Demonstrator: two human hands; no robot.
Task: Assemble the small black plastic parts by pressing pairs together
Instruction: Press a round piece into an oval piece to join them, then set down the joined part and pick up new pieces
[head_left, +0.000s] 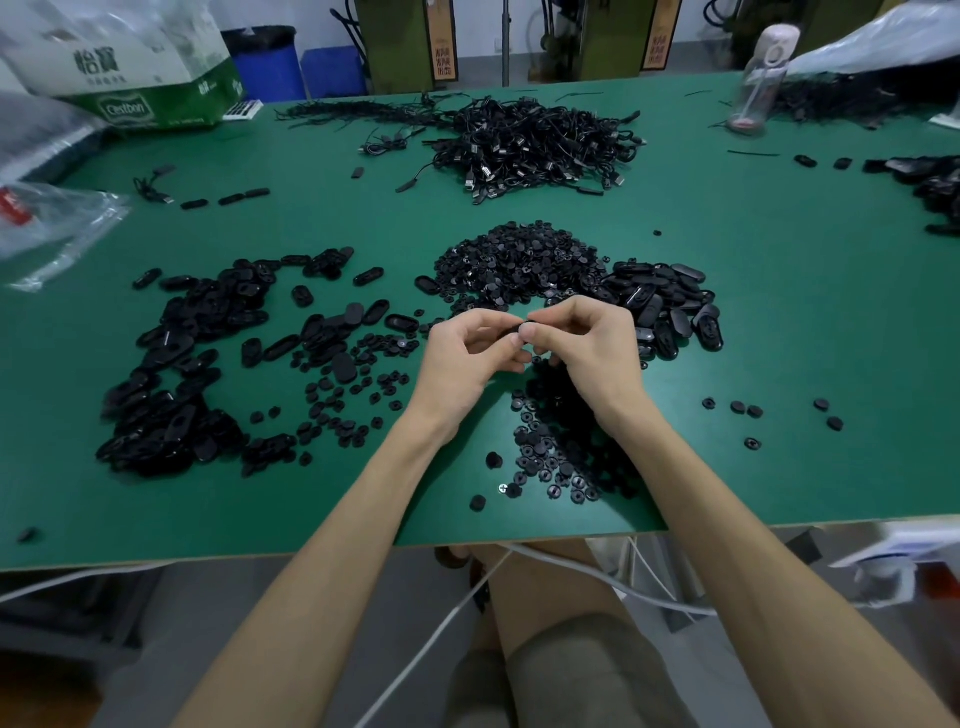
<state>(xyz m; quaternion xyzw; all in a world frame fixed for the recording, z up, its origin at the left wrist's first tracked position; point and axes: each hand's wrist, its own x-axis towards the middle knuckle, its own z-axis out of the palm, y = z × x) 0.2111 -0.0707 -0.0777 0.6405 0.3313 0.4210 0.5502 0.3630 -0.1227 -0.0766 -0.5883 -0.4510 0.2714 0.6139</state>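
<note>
My left hand (465, 356) and right hand (584, 343) meet over the table (779, 322). Their fingers are curled, and both sets of fingertips pinch one small black part (522, 330) between them. Buttons (519, 265) are heaped at 12 o'clock of my hands, and shells (187, 364) are spread at 9 o'clock.

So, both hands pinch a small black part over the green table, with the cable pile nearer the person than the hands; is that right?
Not quite: the head view shows the cable pile beyond the hands. Left hand and right hand do pinch the small black part over the green table.
</note>
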